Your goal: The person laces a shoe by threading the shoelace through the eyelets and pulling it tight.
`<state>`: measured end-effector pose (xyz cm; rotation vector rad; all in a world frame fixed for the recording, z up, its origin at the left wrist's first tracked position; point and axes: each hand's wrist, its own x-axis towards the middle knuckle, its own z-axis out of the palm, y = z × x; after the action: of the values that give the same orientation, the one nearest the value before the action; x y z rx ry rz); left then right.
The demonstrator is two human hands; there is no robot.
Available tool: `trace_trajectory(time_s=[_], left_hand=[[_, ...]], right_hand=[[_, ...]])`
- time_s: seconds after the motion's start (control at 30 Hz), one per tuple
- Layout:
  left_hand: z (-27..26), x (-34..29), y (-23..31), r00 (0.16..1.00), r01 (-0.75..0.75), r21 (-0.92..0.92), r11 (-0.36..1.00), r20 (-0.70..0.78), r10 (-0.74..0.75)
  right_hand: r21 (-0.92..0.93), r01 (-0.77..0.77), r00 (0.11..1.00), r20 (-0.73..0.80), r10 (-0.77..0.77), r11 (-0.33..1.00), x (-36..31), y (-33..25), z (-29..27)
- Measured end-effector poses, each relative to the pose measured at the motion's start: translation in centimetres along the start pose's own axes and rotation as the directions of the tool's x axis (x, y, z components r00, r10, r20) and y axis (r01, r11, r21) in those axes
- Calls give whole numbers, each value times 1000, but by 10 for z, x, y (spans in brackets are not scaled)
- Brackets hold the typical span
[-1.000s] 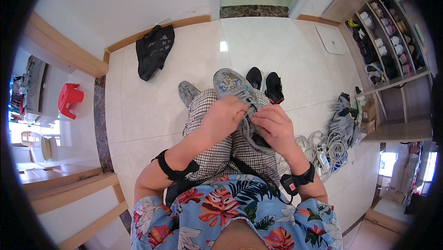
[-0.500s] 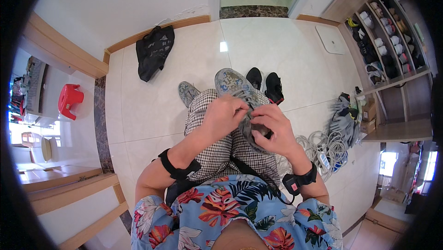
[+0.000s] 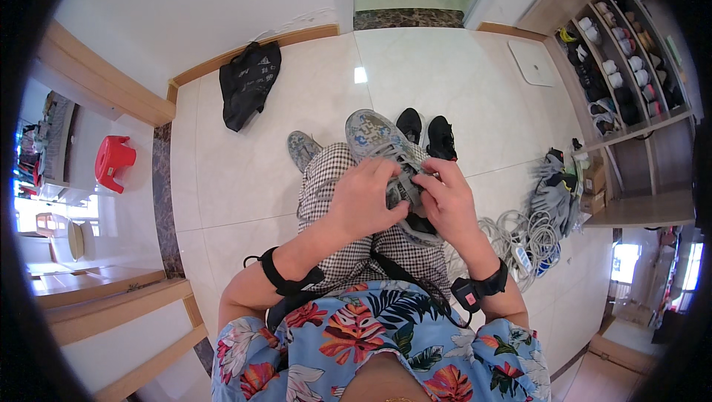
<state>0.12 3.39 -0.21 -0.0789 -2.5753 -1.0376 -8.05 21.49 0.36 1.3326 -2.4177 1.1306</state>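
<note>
The grey, camouflage-patterned lace-up shoe lies over the black-and-white checked trousers, toe pointing away from the body; whether it encloses a foot cannot be determined. Compared with half a second ago, the left hand now spreads thumb and forefinger across the tongue area, where these digits were bunched near the laces. The right hand moves from the shoe's opening to its right edge, thumb and forefinger close together beside the grey flat laces. Both hands touch the shoe; the exact grip of either on lace or tongue cannot be told. In effect, handling is judged to centre on the tongue and upper lacing, which appear loose. The matching grey patterned shoe stands on the floor, untouched.
</note>
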Motion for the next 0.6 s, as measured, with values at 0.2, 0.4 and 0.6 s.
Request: trace_trajectory(time_s=[0.2, 0.4, 0.6], left_hand=[[1, -2, -8, 999, -4, -122, 993, -34, -1], [2, -4, -5, 998, 57, -134, 989, -14, -59], [5, -6, -10, 998, 51, -140, 989, -29, -56]], right_hand=[[-221, -8, 996, 85, 27, 975, 12, -10, -6], [-408, 133, 970, 241, -34, 903, 33, -8, -3], [-381, 261, 931, 343, -127, 887, 42, -3, -4]])
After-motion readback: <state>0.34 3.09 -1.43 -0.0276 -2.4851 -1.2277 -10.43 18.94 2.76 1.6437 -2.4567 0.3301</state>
